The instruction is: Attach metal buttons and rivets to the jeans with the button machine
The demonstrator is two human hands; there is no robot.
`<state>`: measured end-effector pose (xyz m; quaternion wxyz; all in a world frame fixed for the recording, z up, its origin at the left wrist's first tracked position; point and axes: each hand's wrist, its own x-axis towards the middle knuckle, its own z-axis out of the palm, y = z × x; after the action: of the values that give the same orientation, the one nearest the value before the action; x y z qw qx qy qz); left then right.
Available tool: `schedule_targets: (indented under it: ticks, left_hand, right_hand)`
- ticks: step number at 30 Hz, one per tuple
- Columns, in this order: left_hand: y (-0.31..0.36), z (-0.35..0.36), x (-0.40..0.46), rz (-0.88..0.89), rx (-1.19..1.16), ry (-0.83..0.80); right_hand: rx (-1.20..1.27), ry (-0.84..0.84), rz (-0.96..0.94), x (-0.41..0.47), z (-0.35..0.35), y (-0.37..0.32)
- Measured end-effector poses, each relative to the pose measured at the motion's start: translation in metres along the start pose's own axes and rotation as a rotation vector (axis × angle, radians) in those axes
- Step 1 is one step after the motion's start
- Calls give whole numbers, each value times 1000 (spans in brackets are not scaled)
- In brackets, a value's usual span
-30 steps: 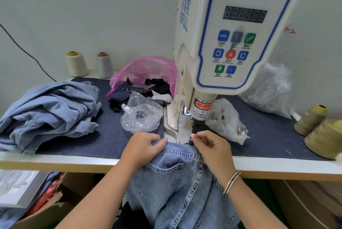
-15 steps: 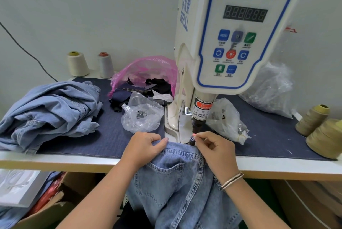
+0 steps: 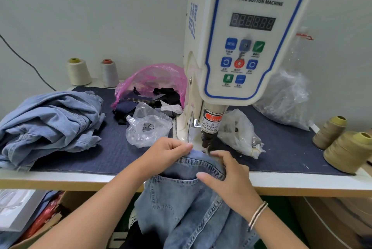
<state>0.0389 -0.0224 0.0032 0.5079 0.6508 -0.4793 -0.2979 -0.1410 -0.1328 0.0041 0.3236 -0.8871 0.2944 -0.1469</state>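
The jeans (image 3: pixel 193 208) hang off the front edge of the table (image 3: pixel 80 178), and their top band lies right under the dark metal tip of the button machine (image 3: pixel 241 47). The left hand (image 3: pixel 165 154) pinches the band between thumb and curled fingers, just left of the tip. The right hand (image 3: pixel 227 176) holds the band too – its thumb is tucked at the pocket edge and its fingers curl over the top of the cloth, just right of the tip. Both hands sit close together, with the tip between them.

Past the left hand lies a clear bag (image 3: pixel 147 126) with small metal bits inside. Past the right hand lies another clear bag (image 3: pixel 237 132). Far off to the left sits a pile of jeans (image 3: pixel 50 120).
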Motion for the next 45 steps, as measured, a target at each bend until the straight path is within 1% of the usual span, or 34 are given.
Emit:
schedule_targets:
  ticks: [2, 3, 4, 5, 7, 8, 9, 10, 12, 14, 15, 16, 18, 19, 22, 25, 28, 31, 35, 40, 43, 45]
  left_hand:
    - [6, 3, 2, 5, -22, -17]
    - [8, 5, 4, 8, -18, -31]
    - [10, 5, 5, 9, -10, -50]
    - [12, 5, 6, 1, -8, -62]
    - [13, 1, 7, -43, -33, -84]
    - [11, -3, 6, -73, -34, -124]
    - [10, -7, 2, -116, -18, -190]
    - [7, -11, -3, -160, 24, -252]
    - [-3, -15, -12, -227, 209, -324]
    - [-10, -17, -20, -202, 361, -318]
    - [-11, -18, -22, -177, 364, -304]
    - [-12, -18, -24, -175, 266, -296]
    - [-9, -16, -25, -224, -77, -302]
    - [-7, -16, -24, -232, -202, -298]
    - [-6, -11, -13, -229, -310, -247]
    - [-4, -4, 5, -255, -444, -160]
    - [-6, 1, 17, -302, -455, -99]
    - [-14, 3, 18, -333, -493, -104]
    - [-23, 3, 16, -345, -577, -73]
    - [-26, 5, 15, -309, -605, -95]
    - [-28, 6, 15, -275, -617, -68]
    - [-30, 6, 15, -251, -576, -47]
  right_hand:
    - [-99, -41, 25, 0, -6, -4]
    - [-86, -82, 24, 2, -9, -5]
    - [-3, -130, 20, 4, -12, -3]
    - [156, -174, 41, 6, -15, -2]
    - [561, -244, 161, 9, -23, 1]
    - [735, -269, 221, 10, -24, 5]
    - [855, -277, 263, 12, -26, 8]
    - [939, -264, 299, 14, -26, 11]
    - [1055, -210, 367, 17, -24, 15]
    - [1128, -175, 409, 21, -21, 16]
    - [1151, -165, 432, 24, -19, 17]
    - [1172, -158, 462, 27, -18, 17]
    - [1187, -148, 520, 33, -18, 17]
    - [1179, -143, 538, 37, -18, 18]
    - [1212, -106, 563, 45, -20, 21]
    - [1276, -27, 571, 55, -25, 27]
    - [1270, -4, 609, 64, -25, 33]
    - [1223, -7, 647, 65, -19, 40]
    - [1228, -4, 665, 68, -18, 44]
    - [1295, -45, 686, 66, -18, 53]
    - [1323, -53, 682, 65, -18, 55]
    - [1342, -48, 670, 66, -17, 55]
